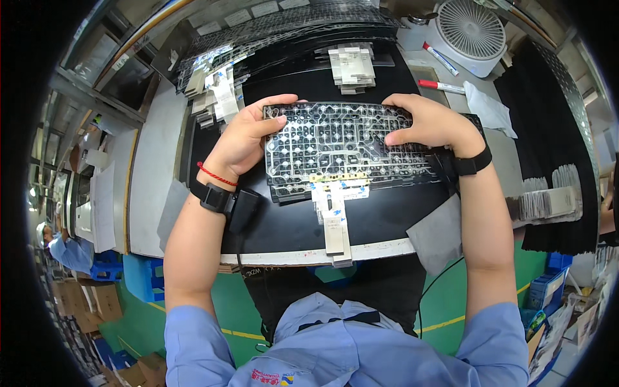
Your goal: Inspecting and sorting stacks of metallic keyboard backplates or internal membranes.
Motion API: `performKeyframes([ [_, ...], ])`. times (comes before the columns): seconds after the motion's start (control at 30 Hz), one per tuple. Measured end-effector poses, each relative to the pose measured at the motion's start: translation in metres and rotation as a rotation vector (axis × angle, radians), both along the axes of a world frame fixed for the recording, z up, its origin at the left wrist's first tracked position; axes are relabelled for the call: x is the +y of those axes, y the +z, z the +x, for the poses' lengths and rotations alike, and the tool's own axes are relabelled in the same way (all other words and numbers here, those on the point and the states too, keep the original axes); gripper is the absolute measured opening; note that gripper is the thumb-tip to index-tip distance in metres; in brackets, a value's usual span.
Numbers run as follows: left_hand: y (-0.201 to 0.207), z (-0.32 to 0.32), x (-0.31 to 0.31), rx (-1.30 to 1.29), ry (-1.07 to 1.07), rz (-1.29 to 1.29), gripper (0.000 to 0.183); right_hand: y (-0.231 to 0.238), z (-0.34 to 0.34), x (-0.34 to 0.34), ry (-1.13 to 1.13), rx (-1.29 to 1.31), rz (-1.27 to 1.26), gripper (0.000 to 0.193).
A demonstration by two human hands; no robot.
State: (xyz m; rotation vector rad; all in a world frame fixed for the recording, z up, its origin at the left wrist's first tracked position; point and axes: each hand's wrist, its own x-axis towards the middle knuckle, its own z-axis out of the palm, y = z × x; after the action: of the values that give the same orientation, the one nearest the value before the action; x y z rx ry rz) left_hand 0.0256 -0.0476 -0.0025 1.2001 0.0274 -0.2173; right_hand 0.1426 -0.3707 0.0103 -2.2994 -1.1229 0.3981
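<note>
A stack of dark keyboard membrane sheets [345,145], patterned with pale traces and key spots, is held over the black work surface in front of me. My left hand [244,135] is closed on its upper left corner, with the thumb on the top face. On the right side, my right hand [435,122] grips the far edge, its thumb lying on the sheet and its other fingers partly hidden behind. Pale connector tails [335,226] with small blue marks hang from the near edge and reach past the table's front edge.
More sheets with pale tails [216,90] lie at the back left, and another bundle of tails [353,68] at the back. A white fan [471,32], red-capped marker [442,86] and white cloth [488,109] are at the back right. Dark stacked sheets [548,138] stand far right. A grey cloth [438,235] hangs over the front edge.
</note>
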Motion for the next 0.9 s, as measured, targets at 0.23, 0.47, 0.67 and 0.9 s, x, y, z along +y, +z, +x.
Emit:
performKeyframes([
  [0.23,-0.010,-0.002,0.003,-0.078,-0.057,-0.126,0.019,0.004,0.006,0.002,0.030,0.133,0.087,0.045],
  [0.47,-0.004,-0.011,0.002,-0.039,-0.157,-0.065,0.046,-0.007,0.015,-0.008,-0.021,0.202,0.172,0.057],
  [0.67,-0.003,-0.004,0.004,-0.213,-0.078,-0.101,0.052,-0.001,0.008,-0.004,-0.015,0.113,0.167,0.060],
  [0.9,-0.006,-0.003,-0.003,-0.097,0.077,0.101,0.043,-0.012,0.010,0.000,-0.042,0.051,0.114,0.055],
])
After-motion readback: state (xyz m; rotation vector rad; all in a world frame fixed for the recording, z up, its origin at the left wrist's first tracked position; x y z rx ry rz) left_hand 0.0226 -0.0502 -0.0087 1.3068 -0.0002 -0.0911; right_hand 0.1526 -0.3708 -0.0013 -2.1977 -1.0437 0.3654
